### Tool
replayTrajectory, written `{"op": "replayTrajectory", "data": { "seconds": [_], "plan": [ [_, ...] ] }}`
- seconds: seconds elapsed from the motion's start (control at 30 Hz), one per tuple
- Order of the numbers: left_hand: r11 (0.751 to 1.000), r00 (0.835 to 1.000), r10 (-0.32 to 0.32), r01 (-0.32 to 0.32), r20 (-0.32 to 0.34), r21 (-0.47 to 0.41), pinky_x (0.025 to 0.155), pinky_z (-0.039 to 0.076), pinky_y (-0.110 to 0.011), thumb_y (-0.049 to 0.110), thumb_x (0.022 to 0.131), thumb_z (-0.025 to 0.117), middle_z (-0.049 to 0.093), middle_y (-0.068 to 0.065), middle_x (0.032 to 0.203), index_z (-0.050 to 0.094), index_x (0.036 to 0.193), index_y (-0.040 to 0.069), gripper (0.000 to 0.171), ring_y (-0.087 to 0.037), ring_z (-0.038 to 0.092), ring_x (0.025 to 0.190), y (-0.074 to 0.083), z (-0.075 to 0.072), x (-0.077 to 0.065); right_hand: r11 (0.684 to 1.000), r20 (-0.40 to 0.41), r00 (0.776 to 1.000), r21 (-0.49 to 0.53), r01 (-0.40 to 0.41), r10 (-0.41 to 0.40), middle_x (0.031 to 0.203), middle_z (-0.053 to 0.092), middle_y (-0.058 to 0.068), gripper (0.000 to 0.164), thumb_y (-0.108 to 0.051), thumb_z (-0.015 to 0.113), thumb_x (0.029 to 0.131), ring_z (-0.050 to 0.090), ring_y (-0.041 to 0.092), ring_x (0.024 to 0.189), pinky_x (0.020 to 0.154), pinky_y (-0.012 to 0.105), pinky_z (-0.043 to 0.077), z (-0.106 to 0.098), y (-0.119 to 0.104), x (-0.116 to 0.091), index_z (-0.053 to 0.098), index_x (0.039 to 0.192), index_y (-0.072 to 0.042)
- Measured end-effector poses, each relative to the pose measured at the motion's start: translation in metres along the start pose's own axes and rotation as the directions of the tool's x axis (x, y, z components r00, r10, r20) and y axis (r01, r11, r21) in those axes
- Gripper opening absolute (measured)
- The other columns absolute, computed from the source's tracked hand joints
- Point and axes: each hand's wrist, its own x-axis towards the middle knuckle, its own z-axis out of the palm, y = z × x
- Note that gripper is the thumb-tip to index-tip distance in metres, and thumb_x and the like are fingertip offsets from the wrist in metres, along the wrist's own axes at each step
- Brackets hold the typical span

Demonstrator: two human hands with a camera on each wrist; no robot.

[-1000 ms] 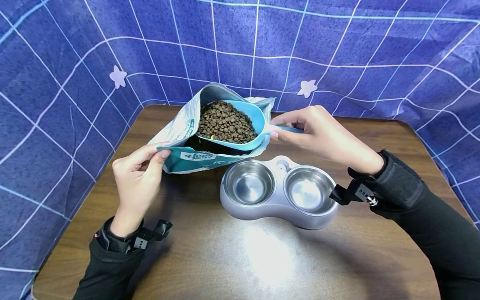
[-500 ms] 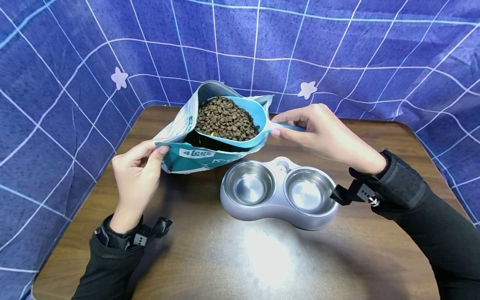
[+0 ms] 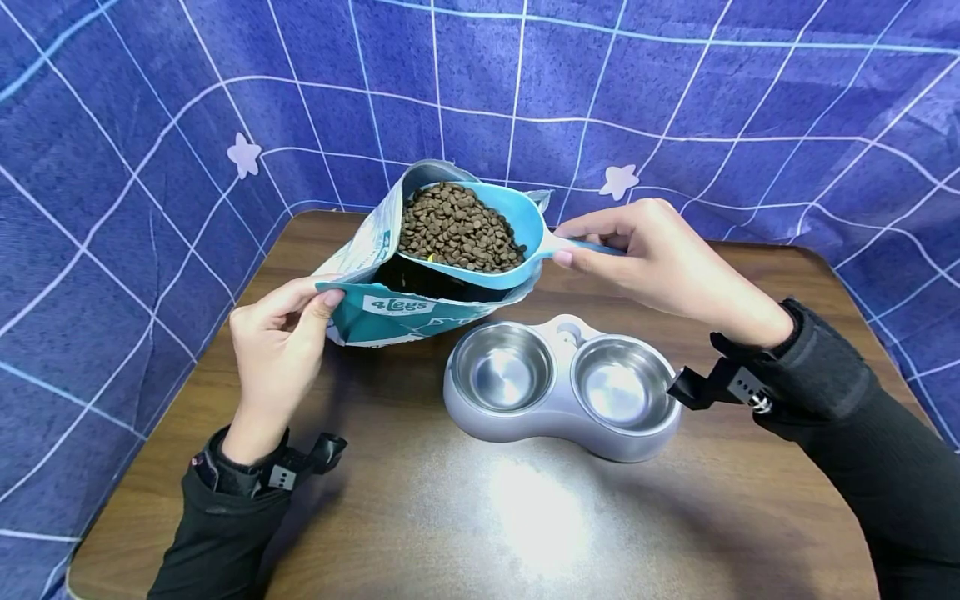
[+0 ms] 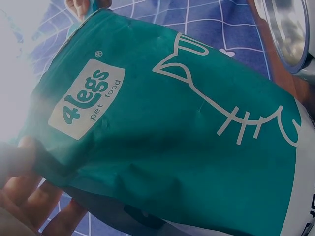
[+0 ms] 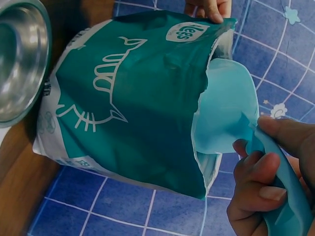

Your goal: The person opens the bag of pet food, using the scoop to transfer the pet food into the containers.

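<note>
Your left hand (image 3: 277, 358) pinches the bag (image 3: 375, 325), your right hand (image 3: 667, 267) grips the scoop (image 3: 525, 218), kibble (image 3: 457, 229) already loaded; the double bowl (image 3: 564, 402) beside the bag holds none yet.

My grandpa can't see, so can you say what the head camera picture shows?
A right hand holds a blue scoop full of brown kibble in the open mouth of a teal bag, whose edge the left hand pinches. Two metal bowls sit in a pale stand on the wooden table.
</note>
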Motion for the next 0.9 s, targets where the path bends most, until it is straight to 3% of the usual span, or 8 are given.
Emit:
{"op": "replayTrajectory", "data": {
  "seconds": [0.23, 0.67, 0.9],
  "plan": [
    [1.0, 1.0, -0.013, 0.012, -0.013, -0.015, 0.046, 0.027, -0.015, -0.016, 0.078, 0.068, 0.061, 0.008, 0.067, 0.069, 0.087, -0.015, 0.009, -0.001, 0.04, 0.051, -0.0002, 0.0006, 0.0018, 0.999, 0.027, 0.999, 0.046, -0.019, 0.017, 0.051, 0.041, -0.002, 0.024, -0.028, 0.062, 0.094, 0.039, 0.011, 0.04, 0.039, 0.025, 0.031, -0.0031, 0.0012, -0.0026, 0.071, 0.111, -0.014],
    [1.0, 1.0, -0.003, 0.003, -0.007, -0.019, 0.048, 0.028, -0.014, -0.011, 0.08, 0.069, 0.065, 0.013, 0.076, 0.07, 0.09, -0.014, 0.01, -0.002, 0.043, 0.054, 0.0, 0.0, 0.0039, 1.0, 0.005, 1.0, 0.019, 0.023, -0.023, 0.049, 0.041, -0.004, 0.023, -0.026, 0.063, 0.094, 0.038, 0.01, 0.039, 0.039, 0.024, 0.029, -0.0028, 0.0023, -0.0007, 0.072, 0.111, -0.015],
    [1.0, 1.0, -0.014, 0.014, -0.006, -0.028, 0.049, 0.031, -0.014, -0.013, 0.08, 0.068, 0.066, 0.012, 0.076, 0.069, 0.091, -0.014, 0.011, -0.002, 0.045, 0.055, -0.0002, -0.0002, 0.0044, 0.997, 0.005, 1.0, 0.07, -0.029, 0.029, 0.051, 0.04, -0.001, 0.022, -0.022, 0.064, 0.093, 0.041, 0.012, 0.038, 0.038, 0.024, 0.033, -0.0045, -0.0001, 0.0019, 0.072, 0.108, -0.01]
  ]
}}
